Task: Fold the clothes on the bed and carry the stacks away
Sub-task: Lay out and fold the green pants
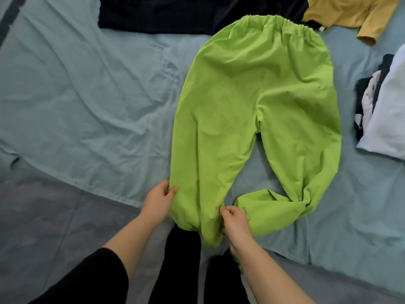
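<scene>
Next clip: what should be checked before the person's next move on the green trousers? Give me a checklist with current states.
1. Left hand grips the held leg's outer edge on the green trousers: ok.
2. Right hand pinches that leg's inner edge: ok.
3. Other leg lying straight: not ok, its end is twisted and doubled back.
4. Waistband clear of other clothes: not ok, it overlaps the navy garment.
5. Folded stack apart from the trousers: ok.
6. Fabric underneath smooth: cannot tell.
</scene>
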Demonstrator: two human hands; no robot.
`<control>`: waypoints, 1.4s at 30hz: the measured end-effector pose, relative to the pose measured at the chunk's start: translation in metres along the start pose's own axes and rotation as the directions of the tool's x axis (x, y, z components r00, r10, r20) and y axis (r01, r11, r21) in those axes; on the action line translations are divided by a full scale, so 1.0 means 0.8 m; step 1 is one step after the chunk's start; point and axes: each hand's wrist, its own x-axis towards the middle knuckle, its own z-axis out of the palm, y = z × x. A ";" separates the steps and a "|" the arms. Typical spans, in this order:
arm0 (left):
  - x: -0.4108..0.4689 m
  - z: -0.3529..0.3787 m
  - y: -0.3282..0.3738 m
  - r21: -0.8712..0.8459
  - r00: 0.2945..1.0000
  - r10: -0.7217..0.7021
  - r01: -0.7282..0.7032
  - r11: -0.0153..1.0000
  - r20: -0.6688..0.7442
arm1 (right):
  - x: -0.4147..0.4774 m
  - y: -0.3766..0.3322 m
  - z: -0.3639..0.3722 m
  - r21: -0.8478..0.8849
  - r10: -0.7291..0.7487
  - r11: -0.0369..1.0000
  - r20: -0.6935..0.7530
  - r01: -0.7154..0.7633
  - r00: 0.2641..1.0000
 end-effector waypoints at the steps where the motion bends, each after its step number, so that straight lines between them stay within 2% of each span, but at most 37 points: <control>1: -0.002 -0.009 -0.003 0.035 0.998 0.012 -0.010 0.999 -0.055 | 0.000 0.002 -0.003 0.005 0.020 1.000 0.024 -0.020 1.000; 3: -0.006 -0.029 -0.011 0.121 0.989 0.021 -0.004 0.993 -0.143 | -0.001 0.003 -0.011 -0.038 0.036 0.999 0.047 -0.035 0.998; 7: -0.011 -0.040 -0.014 0.288 0.994 -0.025 0.054 0.956 -0.103 | -0.015 0.008 -0.035 -0.104 0.102 0.991 0.127 -0.089 0.987; 9: -0.021 -0.023 -0.002 0.402 0.986 -0.035 0.098 0.910 -0.161 | -0.027 0.012 -0.053 -0.123 0.105 0.989 0.147 -0.087 0.984; 11: -0.039 0.007 0.020 0.462 0.967 0.093 0.028 0.886 -0.238 | -0.038 0.023 -0.080 -0.127 0.115 0.987 0.154 -0.096 0.981; 13: -0.060 0.050 0.045 0.477 0.945 0.298 -0.204 0.855 -0.131 | -0.043 0.036 -0.112 -0.103 0.145 0.985 0.089 -0.136 0.985; 15: -0.078 0.101 0.070 0.395 0.903 0.417 -0.421 0.817 0.100 | -0.037 0.048 -0.142 -0.023 0.144 0.989 -0.056 -0.145 0.988; 16: -0.084 0.126 0.081 0.330 0.886 0.416 -0.462 0.823 0.204 | -0.031 0.050 -0.154 0.048 0.134 0.990 -0.102 -0.129 0.986; 18: -0.091 0.170 0.097 0.240 0.870 0.365 -0.452 0.859 0.332 | -0.011 0.052 -0.169 0.235 0.107 0.968 -0.077 -0.086 0.991; 19: -0.092 0.189 0.103 0.266 0.861 0.332 -0.448 0.854 0.384 | -0.001 0.051 -0.173 0.291 0.073 0.955 -0.043 -0.057 0.996; 21: -0.094 0.216 0.109 0.375 0.846 0.275 -0.464 0.803 0.457 | 0.016 0.046 -0.180 0.281 0.031 0.959 -0.017 -0.025 0.999; 23: -0.100 0.226 0.113 0.317 0.854 0.193 -0.376 0.871 0.483 | 0.022 0.047 -0.190 0.307 0.046 0.951 0.006 -0.046 0.999; 26: -0.116 0.235 0.118 0.143 0.897 0.077 -0.153 0.978 0.435 | 0.006 0.068 -0.209 0.414 0.112 0.891 0.195 -0.185 0.974; 29: -0.132 0.247 0.122 -0.109 0.902 0.053 -0.006 0.994 0.429 | -0.015 0.107 -0.230 0.338 0.184 0.888 0.363 -0.312 0.914; 31: -0.138 0.256 0.121 -0.270 0.915 0.027 0.091 0.958 0.401 | -0.021 0.132 -0.241 0.302 0.206 0.895 0.370 -0.327 0.906; 34: -0.141 0.260 0.108 -0.368 0.965 -0.103 0.190 0.910 0.243 | -0.023 0.157 -0.262 0.161 0.259 0.940 0.233 -0.300 0.937; 36: -0.139 0.255 0.091 -0.300 0.970 -0.178 0.221 0.928 0.163 | -0.013 0.162 -0.273 0.065 0.258 0.961 0.134 -0.268 0.957; 38: -0.136 0.249 0.077 -0.241 0.964 -0.230 0.257 0.936 0.135 | 0.007 0.152 -0.279 0.014 0.180 0.984 -0.035 -0.180 0.983; 40: -0.129 0.243 0.071 -0.281 0.962 -0.245 0.270 0.921 0.119 | 0.028 0.127 -0.281 0.043 0.071 0.997 -0.199 -0.063 0.977; 42: -0.122 0.241 0.074 -0.344 0.970 -0.211 0.241 0.908 0.124 | 0.045 0.098 -0.278 0.094 -0.029 0.994 -0.211 0.050 0.977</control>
